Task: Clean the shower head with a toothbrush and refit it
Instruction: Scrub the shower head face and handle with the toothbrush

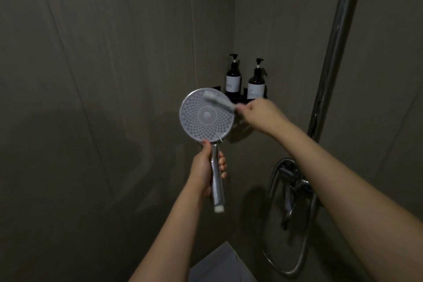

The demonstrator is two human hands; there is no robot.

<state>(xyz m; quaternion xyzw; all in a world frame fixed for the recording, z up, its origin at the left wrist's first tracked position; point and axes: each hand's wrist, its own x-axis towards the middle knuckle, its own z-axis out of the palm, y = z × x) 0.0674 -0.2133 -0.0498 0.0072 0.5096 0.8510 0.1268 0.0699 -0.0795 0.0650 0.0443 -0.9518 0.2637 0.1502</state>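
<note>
The round shower head (203, 119) faces me, its pale nozzle plate upright, detached from the hose. My left hand (206, 167) grips its chrome handle (216, 181) below the disc. A white toothbrush (218, 101), blurred, lies across the upper right of the plate, bristle end toward the top. My right hand (261, 113) holds the brush's handle just right of the disc's rim.
Two dark pump bottles (233, 78) (256, 84) stand on a black corner shelf (240, 98) behind the head. A chrome riser pipe (332, 52) runs up the right wall above the mixer tap (295, 183), with a loose hose (297, 258) looping below.
</note>
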